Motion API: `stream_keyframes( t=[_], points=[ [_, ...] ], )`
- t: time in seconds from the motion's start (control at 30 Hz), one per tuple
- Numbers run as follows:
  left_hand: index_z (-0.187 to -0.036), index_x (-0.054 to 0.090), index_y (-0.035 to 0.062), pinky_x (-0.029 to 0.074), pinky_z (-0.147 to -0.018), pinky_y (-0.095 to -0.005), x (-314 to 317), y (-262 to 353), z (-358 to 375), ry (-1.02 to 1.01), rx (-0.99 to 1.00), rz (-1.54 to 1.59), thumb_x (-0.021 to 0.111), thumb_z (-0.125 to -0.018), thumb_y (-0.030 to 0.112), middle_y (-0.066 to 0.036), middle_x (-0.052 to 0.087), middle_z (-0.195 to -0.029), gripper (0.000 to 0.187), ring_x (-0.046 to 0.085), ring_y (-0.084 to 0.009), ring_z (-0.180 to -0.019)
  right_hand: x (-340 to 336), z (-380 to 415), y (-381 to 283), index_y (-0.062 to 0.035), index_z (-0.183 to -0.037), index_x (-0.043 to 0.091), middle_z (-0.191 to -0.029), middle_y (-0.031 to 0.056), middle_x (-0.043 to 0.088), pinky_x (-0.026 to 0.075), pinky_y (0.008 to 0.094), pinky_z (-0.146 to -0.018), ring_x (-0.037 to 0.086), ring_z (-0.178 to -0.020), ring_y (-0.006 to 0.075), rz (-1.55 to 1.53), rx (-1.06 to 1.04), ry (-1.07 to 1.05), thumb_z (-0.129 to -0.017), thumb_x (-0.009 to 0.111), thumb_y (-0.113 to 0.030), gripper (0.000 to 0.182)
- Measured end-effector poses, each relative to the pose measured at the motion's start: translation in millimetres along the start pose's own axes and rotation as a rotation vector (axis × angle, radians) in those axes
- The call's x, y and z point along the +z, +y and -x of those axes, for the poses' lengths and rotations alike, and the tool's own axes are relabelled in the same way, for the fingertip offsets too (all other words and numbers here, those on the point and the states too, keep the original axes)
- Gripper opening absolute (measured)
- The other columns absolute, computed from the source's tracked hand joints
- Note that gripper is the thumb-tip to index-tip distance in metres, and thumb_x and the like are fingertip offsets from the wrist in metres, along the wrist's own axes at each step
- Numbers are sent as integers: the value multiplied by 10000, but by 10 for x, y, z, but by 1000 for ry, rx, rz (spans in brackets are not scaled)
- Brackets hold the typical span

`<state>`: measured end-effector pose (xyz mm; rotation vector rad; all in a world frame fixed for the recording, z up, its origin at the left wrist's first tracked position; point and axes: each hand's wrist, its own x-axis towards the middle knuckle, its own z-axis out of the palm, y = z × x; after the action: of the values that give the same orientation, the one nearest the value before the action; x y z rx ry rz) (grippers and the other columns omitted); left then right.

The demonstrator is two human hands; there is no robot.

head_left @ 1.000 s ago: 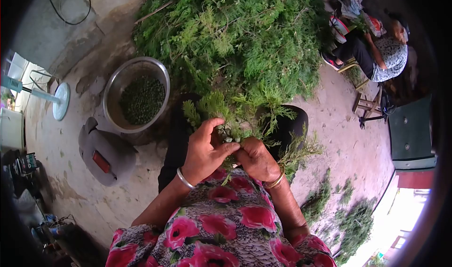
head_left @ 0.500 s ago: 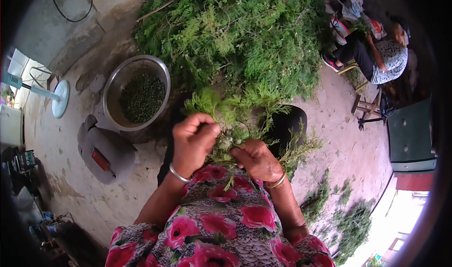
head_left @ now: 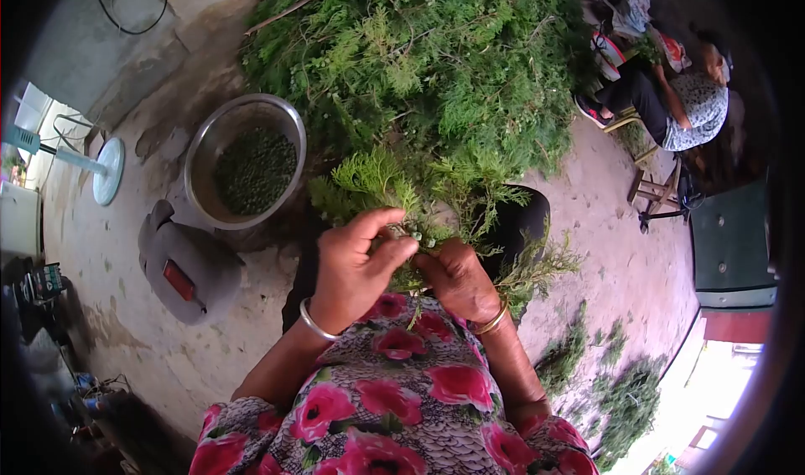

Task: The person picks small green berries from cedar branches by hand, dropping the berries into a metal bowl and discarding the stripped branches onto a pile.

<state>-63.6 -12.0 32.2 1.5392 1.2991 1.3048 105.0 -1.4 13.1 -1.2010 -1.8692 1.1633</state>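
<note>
Above my lap, my left hand (head_left: 348, 261) curls its thumb and forefinger toward each other beside some small green cones (head_left: 429, 242); I cannot tell whether the tips press on one. Just to its right, my right hand (head_left: 459, 282) is bunched, thumb and fingers pinching the leafy branch (head_left: 369, 176), whose stem they partly hide. Its green sprays spread in front of my knuckles, over my dark trousers (head_left: 528, 217). A silver bracelet (head_left: 317, 320) rings my left wrist, a gold one (head_left: 495, 317) my right, and below them is my shirt (head_left: 394, 399), printed with pink flowers. Ahead of me rises a big heap of green branches (head_left: 436, 64). Near it, to my left, the metal basin (head_left: 201, 169) holds a layer of small round green pieces (head_left: 254, 171). Closer to me sits a gray rounded object (head_left: 172, 244) with a flat red item (head_left: 179, 280) on it, and farther left is a pale blue stand (head_left: 109, 171). To my right, loose sprigs (head_left: 629, 399) lie on the floor (head_left: 612, 249); beyond, another person (head_left: 696, 110) sits near a wooden stool (head_left: 658, 188) and a green cabinet (head_left: 729, 240).
</note>
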Motion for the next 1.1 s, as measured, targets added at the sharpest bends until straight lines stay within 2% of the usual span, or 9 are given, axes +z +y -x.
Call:
stream_keyframes(
  t=[0.17,0.3,0.5,0.57,0.7,0.83,0.93,1.0,1.1],
  points=[
    [-1072,592,-38,442,-545,-228,77,19,27,-104,-79,-75,713,-772,70,-79,588,-662,341,529,-68,-588,58,40,65,-9,-607,543,-581,165,542,391,426,-565,516,-562,356,139,-96,41,-772,609,-39,180],
    [-992,597,-36,462,-559,-259,51,-31,53,-146,-96,-179,699,-774,47,-111,620,-710,256,564,-87,-620,80,45,66,-21,-650,564,-609,157,554,403,433,-624,517,-610,363,173,-103,23,-752,598,-18,108],
    [-952,561,-52,439,-493,-225,97,-131,103,-4,136,-244,651,-788,-15,-82,606,-690,190,556,-85,-555,86,46,39,-24,-669,573,-613,150,551,408,430,-630,515,-617,355,181,-102,32,-742,598,-12,78],
    [-949,552,-46,365,-415,-197,75,-69,97,-13,-401,323,600,-805,-37,-77,605,-692,152,506,-70,-498,76,46,48,-24,-671,574,-609,144,548,409,430,-630,516,-619,348,202,-80,25,-742,596,-9,76],
    [-924,553,-37,278,-367,-178,-56,31,-10,51,-626,809,517,-841,-7,-125,598,-700,95,432,-56,-451,47,72,46,-21,-624,557,-596,139,536,396,430,-617,496,-608,339,131,-68,32,-740,625,-14,135],
    [-890,527,-13,322,-364,-171,-334,-205,-78,-12,-662,1455,511,-861,5,-241,581,-885,38,483,-102,-505,22,83,24,-23,-580,547,-586,136,530,381,431,-604,477,-595,338,95,-16,90,-735,663,-33,194],
    [-859,521,1,311,-364,-175,-275,-33,-74,-63,-554,1237,532,-852,1,-213,596,-828,13,477,-96,-490,83,90,135,-28,-591,550,-577,132,528,387,425,-627,485,-597,340,166,-51,125,-742,662,-48,190],
    [-840,536,9,303,-382,-178,-197,55,-49,-79,-476,990,572,-836,-15,-122,600,-689,44,456,-66,-465,92,50,82,-28,-592,543,-580,135,530,390,422,-644,494,-607,344,186,-70,116,-749,658,-58,196],
    [-847,540,10,274,-372,-177,-96,153,-60,-29,-412,661,615,-831,73,-106,592,-685,99,465,-74,-470,82,35,10,-28,-612,536,-589,140,536,394,415,-676,511,-620,351,221,-102,85,-762,644,-72,191]
  ],
)
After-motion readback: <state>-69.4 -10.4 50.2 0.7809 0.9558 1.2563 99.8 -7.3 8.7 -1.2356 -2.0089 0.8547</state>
